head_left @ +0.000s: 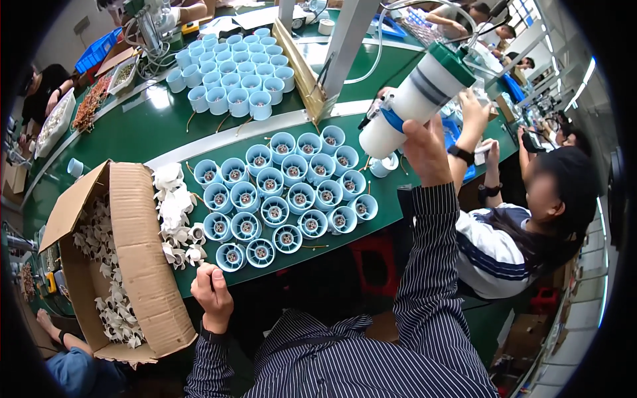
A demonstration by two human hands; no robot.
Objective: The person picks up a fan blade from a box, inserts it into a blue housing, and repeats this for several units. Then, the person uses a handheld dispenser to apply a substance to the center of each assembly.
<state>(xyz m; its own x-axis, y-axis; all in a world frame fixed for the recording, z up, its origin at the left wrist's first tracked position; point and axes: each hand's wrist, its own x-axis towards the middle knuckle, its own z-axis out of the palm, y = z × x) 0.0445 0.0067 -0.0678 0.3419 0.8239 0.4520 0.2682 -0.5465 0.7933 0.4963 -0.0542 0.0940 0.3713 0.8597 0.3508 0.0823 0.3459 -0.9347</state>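
My right hand (428,152) is raised at the upper right, its thumb and fingers around the lower part of a white cylindrical tool (415,93) with a green cap, dark bands and a blue lever. The tool tilts down to the left. My left hand (212,297) is a loose fist by the table's front edge; whatever it may hold is hidden. Between the hands, several light-blue round housings (271,180) stand open side up in rows, small metal parts visible inside. White plastic parts (176,209) lie piled at their left.
An open cardboard box (142,252) with more white parts stands at the left. Behind a metal rail (229,135) are more blue cups (232,81). A metal post (348,50) rises beyond the rows. A co-worker (511,232) sits close on the right.
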